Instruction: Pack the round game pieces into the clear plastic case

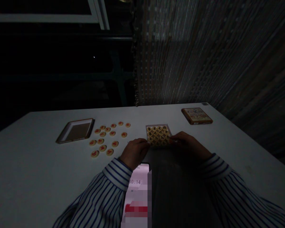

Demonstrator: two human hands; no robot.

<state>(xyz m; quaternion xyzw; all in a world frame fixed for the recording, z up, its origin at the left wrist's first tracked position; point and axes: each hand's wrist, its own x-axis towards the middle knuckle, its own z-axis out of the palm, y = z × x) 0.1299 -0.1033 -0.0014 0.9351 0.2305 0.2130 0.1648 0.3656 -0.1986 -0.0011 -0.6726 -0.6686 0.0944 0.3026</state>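
Note:
A small clear tray [156, 125] packed with black-marked Chinese chess pieces [159, 134] is in front of me on the table. My left hand [135, 152], fingers curled, grips its near left corner. At the right edge, my right hand [191, 144] pinches the tray between thumb and fingers. Several loose red-marked Chinese chess pieces [103, 148] lie spread to the left of the tray, apart from my left hand. Shadow darkens the tray's near edge, so whether it is lifted off the table is hard to see.
An open shallow box half [92, 127] sits at the left on the white table [38, 164]. A flat printed box lid [197, 115] lies at the right back. Below my left wrist is a lit phone [137, 190] showing a timer. A bead curtain [171, 57] hangs behind.

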